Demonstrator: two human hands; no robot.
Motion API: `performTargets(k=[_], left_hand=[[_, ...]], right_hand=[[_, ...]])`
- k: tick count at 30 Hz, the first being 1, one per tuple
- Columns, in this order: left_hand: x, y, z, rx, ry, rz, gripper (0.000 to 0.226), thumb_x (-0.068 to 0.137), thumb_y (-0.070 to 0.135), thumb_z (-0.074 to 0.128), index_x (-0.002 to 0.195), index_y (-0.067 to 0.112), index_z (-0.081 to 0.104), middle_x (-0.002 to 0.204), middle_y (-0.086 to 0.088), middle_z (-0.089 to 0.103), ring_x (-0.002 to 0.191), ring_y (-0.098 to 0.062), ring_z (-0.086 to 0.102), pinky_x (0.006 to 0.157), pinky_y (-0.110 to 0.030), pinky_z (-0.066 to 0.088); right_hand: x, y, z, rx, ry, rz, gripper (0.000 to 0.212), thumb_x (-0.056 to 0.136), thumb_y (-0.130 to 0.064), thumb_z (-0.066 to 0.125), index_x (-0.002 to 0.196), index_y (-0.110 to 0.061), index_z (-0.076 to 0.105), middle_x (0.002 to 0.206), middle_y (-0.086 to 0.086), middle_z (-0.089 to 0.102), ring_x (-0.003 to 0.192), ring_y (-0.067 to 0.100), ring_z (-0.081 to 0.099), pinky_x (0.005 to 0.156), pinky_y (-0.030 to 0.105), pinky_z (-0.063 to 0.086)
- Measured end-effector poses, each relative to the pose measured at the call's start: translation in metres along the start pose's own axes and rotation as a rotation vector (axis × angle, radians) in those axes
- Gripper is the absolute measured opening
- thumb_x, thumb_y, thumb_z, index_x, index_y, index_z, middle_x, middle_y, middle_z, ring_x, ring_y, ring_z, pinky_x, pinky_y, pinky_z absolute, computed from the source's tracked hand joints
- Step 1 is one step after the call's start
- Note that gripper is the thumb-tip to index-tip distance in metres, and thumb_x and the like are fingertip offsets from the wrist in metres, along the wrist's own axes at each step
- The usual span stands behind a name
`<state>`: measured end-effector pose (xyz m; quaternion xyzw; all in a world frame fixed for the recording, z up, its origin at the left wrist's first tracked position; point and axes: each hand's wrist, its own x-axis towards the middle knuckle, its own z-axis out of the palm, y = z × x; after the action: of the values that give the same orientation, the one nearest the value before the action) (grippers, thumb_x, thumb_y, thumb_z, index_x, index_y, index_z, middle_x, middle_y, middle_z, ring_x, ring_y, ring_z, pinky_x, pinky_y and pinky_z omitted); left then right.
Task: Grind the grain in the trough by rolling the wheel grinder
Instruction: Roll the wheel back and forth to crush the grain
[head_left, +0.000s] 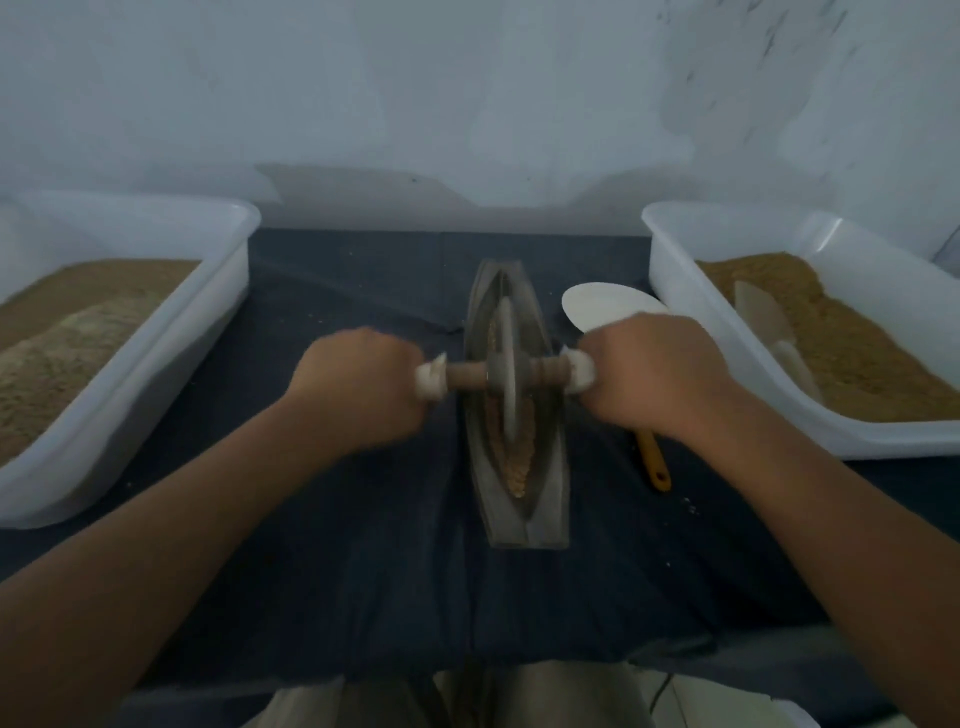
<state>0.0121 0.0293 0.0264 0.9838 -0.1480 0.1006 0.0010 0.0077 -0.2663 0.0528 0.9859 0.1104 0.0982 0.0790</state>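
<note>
Grip is two-handed: we hold the left hand (358, 384) curled tight round one end of the wooden handle (467, 375) and the right hand (649, 374) round the other, with no finger left straight. The wheel (506, 364) stands upright midway between the two sets of fingers, equally near to each hand, and sits in the trough (545, 499). The trough's long axis runs straight away from us, at right angles to the handle. Most of the grain (519, 457) lies in the trough on the near side of the fingers, so we judge that the next stroke should draw the wheel toward the body. A spoon (602, 306) lies partly beneath the right hand, just beside the trough.
</note>
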Motion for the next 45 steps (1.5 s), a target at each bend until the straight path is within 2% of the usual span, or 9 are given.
performTargets(k=[5, 11, 17, 19, 23, 28, 34, 39, 45], left_hand=[[-0.059, -0.002, 0.006, 0.011, 0.176, 0.079, 0.039, 0.071, 0.056, 0.059, 0.055, 0.031, 0.035, 0.044, 0.015, 0.034, 0.037, -0.004, 0.028, 0.046, -0.016, 0.014], [0.045, 0.004, 0.005, 0.047, 0.081, -0.146, 0.029, 0.080, 0.050, 0.059, 0.068, 0.024, 0.059, 0.065, 0.006, 0.055, 0.058, -0.022, 0.056, 0.056, -0.029, 0.042], [0.037, 0.006, -0.013, 0.024, -0.071, -0.047, 0.025, 0.079, 0.048, 0.062, 0.070, 0.025, 0.056, 0.068, 0.008, 0.054, 0.063, -0.022, 0.057, 0.060, -0.031, 0.048], [-0.009, 0.001, -0.007, -0.010, -0.078, 0.023, 0.027, 0.077, 0.051, 0.058, 0.065, 0.027, 0.053, 0.060, 0.010, 0.053, 0.054, -0.012, 0.053, 0.050, -0.026, 0.038], [-0.047, -0.005, 0.002, -0.078, -0.065, 0.025, 0.035, 0.075, 0.060, 0.045, 0.061, 0.028, 0.049, 0.053, 0.012, 0.050, 0.047, -0.006, 0.046, 0.045, -0.024, 0.027], [0.030, 0.007, -0.002, 0.025, 0.011, -0.130, 0.032, 0.080, 0.052, 0.057, 0.065, 0.023, 0.055, 0.064, 0.007, 0.056, 0.058, -0.019, 0.057, 0.058, -0.030, 0.048], [0.049, 0.010, -0.024, 0.050, -0.078, -0.029, 0.025, 0.080, 0.046, 0.061, 0.075, 0.022, 0.059, 0.078, 0.003, 0.062, 0.078, -0.029, 0.067, 0.067, -0.035, 0.051], [-0.020, -0.005, -0.014, -0.018, -0.129, 0.118, 0.028, 0.070, 0.053, 0.054, 0.061, 0.027, 0.055, 0.054, 0.009, 0.055, 0.050, -0.008, 0.053, 0.046, -0.023, 0.033], [0.042, -0.002, 0.002, -0.026, -0.042, -0.115, 0.028, 0.079, 0.050, 0.059, 0.067, 0.025, 0.059, 0.067, 0.008, 0.059, 0.058, -0.015, 0.055, 0.055, -0.028, 0.041]], right_hand=[[-0.044, -0.002, -0.008, -0.111, 0.078, -0.110, 0.036, 0.078, -0.065, 0.045, 0.059, -0.035, 0.037, 0.048, -0.011, 0.026, 0.044, 0.002, 0.016, 0.044, 0.022, 0.012], [0.040, 0.000, 0.012, 0.048, 0.074, 0.064, 0.039, 0.090, -0.056, 0.038, 0.065, -0.029, 0.053, 0.063, -0.008, 0.054, 0.060, 0.015, 0.057, 0.054, 0.032, 0.042], [0.037, -0.003, 0.003, 0.080, -0.187, 0.120, 0.028, 0.099, -0.041, 0.055, 0.088, -0.022, 0.072, 0.093, 0.002, 0.073, 0.083, 0.023, 0.068, 0.078, 0.042, 0.057], [0.000, -0.006, 0.008, -0.041, -0.159, 0.056, 0.024, 0.101, -0.040, 0.058, 0.087, -0.023, 0.069, 0.087, -0.004, 0.068, 0.067, 0.014, 0.055, 0.064, 0.032, 0.047], [-0.040, -0.008, -0.007, -0.086, 0.205, -0.071, 0.027, 0.073, -0.056, 0.051, 0.061, -0.036, 0.037, 0.050, -0.014, 0.009, 0.046, 0.000, 0.001, 0.044, 0.019, 0.004], [0.031, -0.001, 0.019, 0.048, 0.101, 0.054, 0.036, 0.093, -0.051, 0.050, 0.066, -0.028, 0.053, 0.065, -0.010, 0.054, 0.061, 0.015, 0.055, 0.057, 0.036, 0.047], [0.038, 0.003, 0.018, 0.111, -0.021, 0.086, 0.031, 0.093, -0.049, 0.054, 0.069, -0.029, 0.058, 0.070, -0.009, 0.059, 0.064, 0.011, 0.054, 0.062, 0.034, 0.049], [-0.043, -0.001, 0.007, 0.066, 0.158, -0.117, 0.044, 0.093, -0.056, 0.048, 0.055, -0.034, 0.040, 0.046, -0.013, 0.035, 0.039, -0.001, 0.030, 0.041, 0.020, 0.018], [0.025, -0.006, 0.009, 0.022, 0.129, 0.025, 0.033, 0.097, -0.043, 0.059, 0.070, -0.026, 0.051, 0.064, -0.009, 0.047, 0.060, 0.012, 0.047, 0.059, 0.031, 0.041]])
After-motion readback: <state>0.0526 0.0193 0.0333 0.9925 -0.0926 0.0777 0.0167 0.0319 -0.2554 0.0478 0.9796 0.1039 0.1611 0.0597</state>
